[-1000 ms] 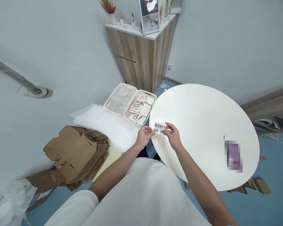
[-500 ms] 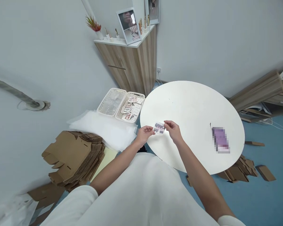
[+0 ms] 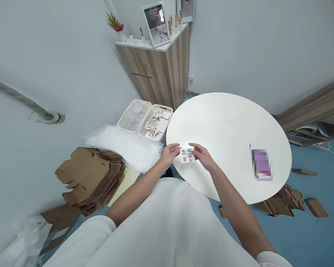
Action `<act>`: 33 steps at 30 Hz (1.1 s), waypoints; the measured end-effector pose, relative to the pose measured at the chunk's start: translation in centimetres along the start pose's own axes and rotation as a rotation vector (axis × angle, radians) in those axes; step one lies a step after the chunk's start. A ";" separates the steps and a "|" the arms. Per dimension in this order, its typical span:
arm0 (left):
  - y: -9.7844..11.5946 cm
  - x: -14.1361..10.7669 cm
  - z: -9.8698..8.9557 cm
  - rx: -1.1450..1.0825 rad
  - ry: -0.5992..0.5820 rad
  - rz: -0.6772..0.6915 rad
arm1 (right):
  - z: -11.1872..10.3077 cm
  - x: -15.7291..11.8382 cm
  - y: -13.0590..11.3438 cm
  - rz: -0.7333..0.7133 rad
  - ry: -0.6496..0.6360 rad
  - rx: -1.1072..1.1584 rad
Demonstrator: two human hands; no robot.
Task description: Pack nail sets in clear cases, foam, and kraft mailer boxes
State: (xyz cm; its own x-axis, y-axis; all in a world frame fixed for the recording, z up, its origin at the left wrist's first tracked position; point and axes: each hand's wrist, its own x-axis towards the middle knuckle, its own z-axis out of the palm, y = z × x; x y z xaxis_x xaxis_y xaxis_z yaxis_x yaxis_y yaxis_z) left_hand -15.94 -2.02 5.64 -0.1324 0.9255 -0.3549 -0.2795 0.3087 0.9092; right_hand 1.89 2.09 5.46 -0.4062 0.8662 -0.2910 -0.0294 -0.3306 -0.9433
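Observation:
Between my two hands, over the near left part of the white round table (image 3: 228,122), is a small clear pack of what look like purple press-on nails (image 3: 187,155). My left hand (image 3: 169,154) has its thumb and fingertips at the pack's left edge. On the other side my right hand (image 3: 202,155) grips the right edge, thumb over the front and index finger stretched out above. The nails sit in two columns and face me. Fingers behind the pack are hidden.
Left of the table stand a white basket of nail cards (image 3: 157,124) and another basket with clear plastic pieces (image 3: 134,115). Nearer lie white plastic sheets (image 3: 125,146) and stacked flat cardboard boxes (image 3: 86,174). A blurred purple item (image 3: 261,164) rests on the table's right side.
The pack has been turned from lying wide to standing more upright, and it sits slightly lower between my hands. My fingers have shifted on its edges. The view has tilted a little.

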 end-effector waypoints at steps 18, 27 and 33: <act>-1.3 0.3 0.2 0.156 -0.101 -0.035 | -0.1 -1.3 1.9 -0.068 0.255 -0.001; -1.0 1.2 -1.0 0.169 -0.086 -0.029 | 0.5 1.3 0.7 -0.062 0.076 -0.121; -1.5 2.1 -2.9 -0.043 0.048 -0.170 | 2.4 2.8 2.1 -0.015 0.084 -0.162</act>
State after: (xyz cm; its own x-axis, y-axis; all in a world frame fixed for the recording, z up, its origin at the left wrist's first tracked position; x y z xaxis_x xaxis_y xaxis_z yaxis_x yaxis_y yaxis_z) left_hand -18.58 -1.16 2.85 -0.1247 0.8487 -0.5140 -0.3422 0.4495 0.8252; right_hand -1.46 2.95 3.05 -0.3285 0.9011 -0.2828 0.1155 -0.2589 -0.9590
